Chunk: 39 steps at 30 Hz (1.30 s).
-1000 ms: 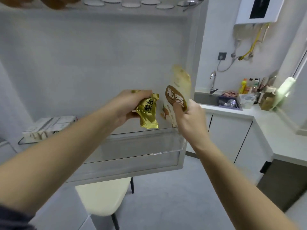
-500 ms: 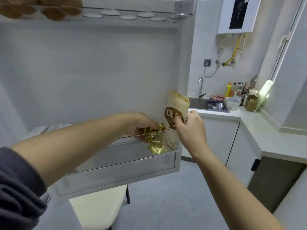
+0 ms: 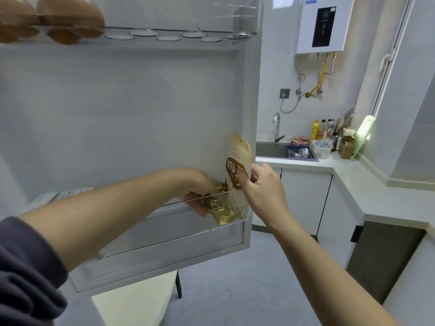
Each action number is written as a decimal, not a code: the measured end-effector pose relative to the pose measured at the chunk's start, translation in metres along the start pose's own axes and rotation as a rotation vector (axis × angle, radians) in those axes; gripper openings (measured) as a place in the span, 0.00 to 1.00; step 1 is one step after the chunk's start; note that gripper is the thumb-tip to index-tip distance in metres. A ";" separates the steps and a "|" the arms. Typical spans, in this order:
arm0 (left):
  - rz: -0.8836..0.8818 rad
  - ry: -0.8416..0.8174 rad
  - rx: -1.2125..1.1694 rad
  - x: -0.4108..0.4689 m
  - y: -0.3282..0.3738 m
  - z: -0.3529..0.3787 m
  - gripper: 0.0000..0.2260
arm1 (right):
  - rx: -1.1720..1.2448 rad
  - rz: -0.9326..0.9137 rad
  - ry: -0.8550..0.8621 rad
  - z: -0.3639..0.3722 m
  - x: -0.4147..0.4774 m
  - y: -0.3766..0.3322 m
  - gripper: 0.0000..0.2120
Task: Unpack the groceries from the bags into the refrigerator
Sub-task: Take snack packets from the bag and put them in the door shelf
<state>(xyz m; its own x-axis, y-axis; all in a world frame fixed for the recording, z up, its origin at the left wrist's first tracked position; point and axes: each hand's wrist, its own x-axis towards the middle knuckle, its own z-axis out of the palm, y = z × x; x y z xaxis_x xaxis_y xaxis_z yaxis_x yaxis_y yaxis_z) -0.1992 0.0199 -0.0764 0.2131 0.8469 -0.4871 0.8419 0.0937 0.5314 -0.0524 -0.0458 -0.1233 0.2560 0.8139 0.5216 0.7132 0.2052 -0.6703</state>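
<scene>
Beige pouch (image 3: 238,151), where is it?
— Upright in the clear door bin (image 3: 179,228), pinched by the right hand (image 3: 263,187): thumb on the brown label, fingers curled behind.
— And the gold packet (image 3: 222,209)?
— Just left of that hand, low in the same bin beside the pouch (seen through the clear front). The left hand (image 3: 200,194) grips it, fingers curled round it.
— Anything above the 2 hands?
— Brown eggs (image 3: 70,12) in the top door rack, well above the left hand.
</scene>
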 end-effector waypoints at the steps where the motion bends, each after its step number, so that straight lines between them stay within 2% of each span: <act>1: 0.028 0.019 0.106 -0.002 -0.001 -0.001 0.17 | 0.002 -0.003 -0.010 0.000 0.000 0.001 0.20; 5: 0.099 0.111 0.433 -0.010 -0.004 -0.001 0.23 | 0.037 -0.009 -0.025 -0.001 -0.003 0.002 0.18; 13: 0.154 0.266 0.641 -0.022 -0.004 -0.006 0.25 | 0.060 -0.056 -0.029 -0.010 -0.007 0.006 0.17; 17: 0.192 0.346 0.583 -0.034 -0.006 -0.009 0.24 | 0.078 -0.095 -0.029 -0.018 -0.008 0.008 0.18; 21: 0.363 0.420 0.333 -0.043 0.000 0.002 0.27 | 0.090 -0.081 -0.024 -0.027 -0.007 0.012 0.14; 26: 0.462 0.499 0.281 -0.047 0.015 0.027 0.26 | 0.116 -0.083 -0.084 -0.044 -0.009 0.023 0.12; 29: 0.423 0.538 0.274 -0.052 0.020 0.031 0.26 | 0.087 -0.072 -0.112 -0.062 -0.013 0.042 0.12; 35: 0.278 0.601 0.198 -0.057 0.019 0.048 0.34 | 0.022 -0.004 -0.159 -0.107 -0.023 0.091 0.15; 39: 0.183 0.804 0.232 -0.063 0.019 0.077 0.37 | -0.052 -0.005 -0.191 -0.133 -0.031 0.117 0.19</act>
<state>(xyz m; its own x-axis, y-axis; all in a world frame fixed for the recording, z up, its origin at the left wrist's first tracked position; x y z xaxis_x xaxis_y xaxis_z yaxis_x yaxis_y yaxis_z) -0.1588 -0.0719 -0.0889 0.0135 0.9601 0.2792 0.9274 -0.1163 0.3554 0.1098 -0.1200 -0.1475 0.1274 0.9023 0.4119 0.7479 0.1853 -0.6374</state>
